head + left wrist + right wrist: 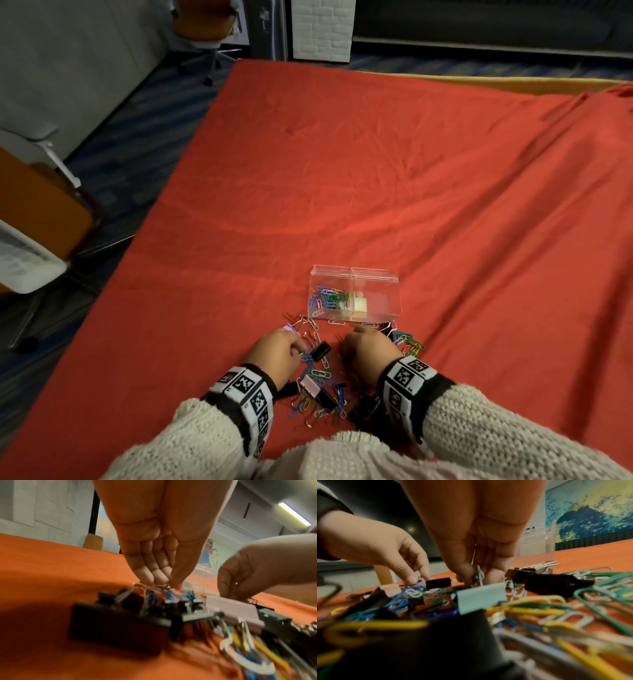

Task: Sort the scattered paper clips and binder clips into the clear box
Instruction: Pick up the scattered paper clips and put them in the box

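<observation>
Red cloth-covered table (342, 171). Clear plastic two-compartment box (354, 294) sits just beyond both hands, long axis running left-right; coloured wire paper clips (327, 296) lie in its left cell. My left hand (275, 353) pinches clips from the scattered pile (320, 390); right hand (368, 349) pinches a white-green clip (479, 576). I judge the right nearer the box

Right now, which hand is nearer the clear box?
Right. The right hand sits just in front of the clear box, fingertips close to its near wall. The left hand is further back and off to the box's left, over the scattered clips.
</observation>
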Available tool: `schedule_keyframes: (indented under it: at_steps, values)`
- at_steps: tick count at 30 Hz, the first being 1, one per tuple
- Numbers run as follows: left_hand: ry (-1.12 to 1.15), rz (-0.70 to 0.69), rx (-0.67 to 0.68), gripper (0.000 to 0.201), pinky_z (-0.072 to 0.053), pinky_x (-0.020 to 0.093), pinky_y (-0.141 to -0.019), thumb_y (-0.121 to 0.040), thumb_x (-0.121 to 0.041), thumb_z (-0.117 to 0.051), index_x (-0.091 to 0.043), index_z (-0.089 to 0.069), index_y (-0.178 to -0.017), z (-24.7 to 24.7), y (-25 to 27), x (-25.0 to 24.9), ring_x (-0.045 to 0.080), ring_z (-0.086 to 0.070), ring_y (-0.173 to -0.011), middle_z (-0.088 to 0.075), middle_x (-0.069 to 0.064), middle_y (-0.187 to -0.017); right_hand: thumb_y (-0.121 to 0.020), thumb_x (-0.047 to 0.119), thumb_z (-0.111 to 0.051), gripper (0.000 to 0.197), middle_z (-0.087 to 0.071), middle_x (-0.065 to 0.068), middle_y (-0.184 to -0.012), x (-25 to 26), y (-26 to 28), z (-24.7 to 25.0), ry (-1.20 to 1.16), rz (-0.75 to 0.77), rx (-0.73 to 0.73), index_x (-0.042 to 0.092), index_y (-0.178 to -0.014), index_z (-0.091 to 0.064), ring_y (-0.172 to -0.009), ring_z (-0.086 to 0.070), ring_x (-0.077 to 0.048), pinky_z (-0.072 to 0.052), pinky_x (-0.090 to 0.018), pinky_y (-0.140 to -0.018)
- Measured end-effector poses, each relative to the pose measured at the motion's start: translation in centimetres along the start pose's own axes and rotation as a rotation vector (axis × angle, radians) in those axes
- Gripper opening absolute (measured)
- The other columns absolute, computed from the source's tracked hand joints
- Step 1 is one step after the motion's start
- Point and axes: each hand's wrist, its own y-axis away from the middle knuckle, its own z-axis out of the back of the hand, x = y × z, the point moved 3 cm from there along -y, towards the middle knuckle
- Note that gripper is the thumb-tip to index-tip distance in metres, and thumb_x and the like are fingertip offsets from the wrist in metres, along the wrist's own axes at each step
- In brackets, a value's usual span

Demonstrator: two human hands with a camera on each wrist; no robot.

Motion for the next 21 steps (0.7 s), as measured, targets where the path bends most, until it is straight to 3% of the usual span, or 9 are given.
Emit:
schedule_keyframes:
  at_steps: [4,8,10,12,14,16,18,21]
  values:
    - [0.107,-0.033,-0.071,0.022,-0.047,0.018,-0.075,-0.081,-0.005,-0.057,-0.019,-0.072,-0.088,1.7,0.0,-1.0,0.011,-0.06,-0.081,-0.066,-0.002,-0.099,-0.083,0.008,-0.053,0.019,-0.064,-0.006,-0.105,-0.1,0.3,1.5,-0.153,-0.054,-0.131,0.014,-0.094,-0.067,-0.093,-0.062,-0.025,-0.049,-0.027,-0.086]
    - [0.264,-0.095,-0.208,0.016,-0.046,0.011,-0.065,-0.079,-0.008,-0.066,-0.022,-0.071,-0.084,3.9,-0.5,-3.0,0.009,-0.06,-0.074,-0.065,-0.004,-0.087,-0.083,0.008,-0.059,0.015,-0.065,0.005,-0.078,0.4,-0.1,4.3,-0.389,-0.127,-0.307,0.021,-0.084,-0.067,-0.069,-0.059,-0.01,-0.044,-0.014,-0.061]
    - [0.335,-0.109,-0.252,0.013,-0.047,0.013,-0.064,-0.078,-0.01,-0.068,-0.022,-0.07,-0.084,4.7,-1.0,-4.1,0.011,-0.06,-0.074,-0.065,-0.005,-0.084,-0.081,0.005,-0.062,0.023,-0.064,0.009,-0.067,0.3,-1.0,5.4,-0.55,-0.166,-0.362,0.026,-0.072,-0.063,-0.059,-0.058,-0.006,-0.045,-0.016,-0.057]
    - [0.383,-0.112,-0.282,0.013,-0.05,0.018,-0.063,-0.078,-0.011,-0.069,-0.021,-0.071,-0.086,5.2,-1.7,-5.1,0.012,-0.061,-0.074,-0.065,-0.006,-0.082,-0.081,0.0,-0.062,0.026,-0.064,0.007,-0.064,0.5,-1.9,6.3,-0.703,-0.179,-0.379,0.023,-0.069,-0.06,-0.054,-0.058,-0.004,-0.048,-0.02,-0.06]
    - [0.406,-0.102,-0.311,0.013,-0.052,0.021,-0.066,-0.079,-0.011,-0.069,-0.021,-0.071,-0.086,5.5,-2.2,-5.8,0.012,-0.061,-0.076,-0.066,-0.005,-0.083,-0.082,-0.002,-0.061,0.019,-0.063,0.006,-0.065,0.7,-2.5,7.0,-0.8,-0.187,-0.401,0.015,-0.076,-0.062,-0.048,-0.055,0.003,-0.047,-0.01,-0.053]
    - [0.416,-0.089,-0.319,0.012,-0.053,0.024,-0.071,-0.079,-0.011,-0.068,-0.02,-0.07,-0.086,5.4,-2.8,-6.3,0.014,-0.062,-0.078,-0.068,-0.003,-0.085,-0.083,-0.001,-0.061,0.014,-0.061,0.008,-0.063,0.8,-2.8,7.6,-0.808,-0.197,-0.443,0.013,-0.082,-0.065,-0.049,-0.054,0.001,-0.04,-0.001,-0.045]
    - [0.426,-0.077,-0.318,0.012,-0.052,0.025,-0.073,-0.08,-0.012,-0.068,-0.021,-0.07,-0.088,5.2,-3.3,-6.4,0.015,-0.062,-0.079,-0.067,-0.001,-0.086,-0.083,0.003,-0.063,0.009,-0.061,0.007,-0.064,0.9,-3.1,7.9,-0.803,-0.197,-0.452,0.01,-0.088,-0.067,-0.054,-0.053,-0.004,-0.037,0.0,-0.043]
    - [0.405,-0.068,-0.325,0.016,-0.048,0.019,-0.071,-0.082,-0.013,-0.066,-0.022,-0.07,-0.094,5.0,-3.5,-6.0,0.009,-0.059,-0.077,-0.065,-0.003,-0.092,-0.083,0.009,-0.065,0.014,-0.067,0.002,-0.081,1.1,-2.8,7.9,-0.747,-0.195,-0.438,0.01,-0.097,-0.069,-0.069,-0.06,-0.009,-0.043,-0.009,-0.063]
